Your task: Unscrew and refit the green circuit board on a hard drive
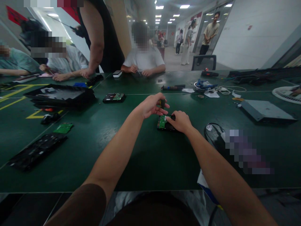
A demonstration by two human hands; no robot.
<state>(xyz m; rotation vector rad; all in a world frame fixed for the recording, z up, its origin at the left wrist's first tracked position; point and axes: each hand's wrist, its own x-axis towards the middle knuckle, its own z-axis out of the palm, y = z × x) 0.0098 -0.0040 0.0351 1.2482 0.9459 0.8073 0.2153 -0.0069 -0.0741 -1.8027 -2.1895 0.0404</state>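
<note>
A small hard drive with a green circuit board lies on the dark green table straight ahead of me. My left hand hovers just above it, fingers closed round the dark handle of a screwdriver held upright. My right hand rests on the drive's right edge, fingers curled over it and pinching something dark at its top corner.
A second drive lies farther back left. Black trays, a loose green board and a black panel are at left. A grey box, cables and a blurred dark object are at right. Other people work across the table.
</note>
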